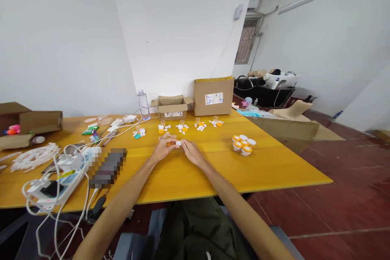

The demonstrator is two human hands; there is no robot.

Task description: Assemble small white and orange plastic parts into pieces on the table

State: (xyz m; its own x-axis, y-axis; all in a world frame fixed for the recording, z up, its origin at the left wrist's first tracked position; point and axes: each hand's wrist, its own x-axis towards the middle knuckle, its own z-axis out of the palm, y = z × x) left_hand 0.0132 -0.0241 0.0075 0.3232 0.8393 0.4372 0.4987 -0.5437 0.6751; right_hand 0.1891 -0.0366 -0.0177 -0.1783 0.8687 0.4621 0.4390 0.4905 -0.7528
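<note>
Both our hands meet at frame center on the yellow table point(195, 178). Left hand point(163, 149) has fingers curled around a small orange piece point(170, 144); right hand point(190, 151) pinches a small white piece point(178, 143) at the fingertips, just beside the orange one. We can't tell whether the two pieces touch. Row of small white-and-orange parts point(182, 127) just above the hands. Cluster of orange-lidded cups point(243, 144) to the right, well apart. Open cardboard box point(172, 107) at upper center.
</note>
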